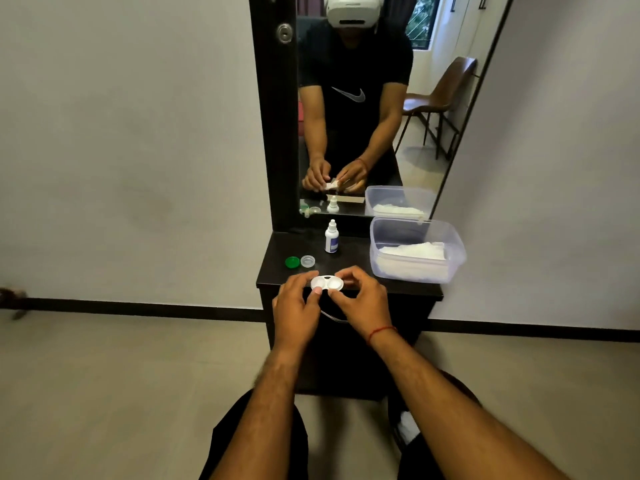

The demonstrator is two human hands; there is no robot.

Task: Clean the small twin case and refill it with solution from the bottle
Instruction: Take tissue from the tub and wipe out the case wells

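Case (327, 283), white, with two round wells side by side and both uncovered, sits between the two hands just above the front edge of the dark desk (408, 289). The left hand (297, 304) grips its left end: the thumb lies on the near rim of the left well and the other fingers curl round behind. The right hand (360, 301) pinches the right end between thumb and forefinger, with the remaining fingers bent above it. The hands are close together, each clamped on its own end of the case, which is held roughly level with the wells facing up. A red thread (381, 331) circles the right wrist.

On the desk behind the left hand lie a green cap (292, 262) and a clear cap (308, 261), side by side; whether they touch is hard to tell. The bottle (331, 238), white with a blue label, stands upright farther back, near the foot of the mirror (374, 126). At the desk's right rear is a clear plastic tub (377, 237) with no lid, holding a stack of folded white tissues (412, 256). The mirror reflects the person's arms, the bottle and the tub.
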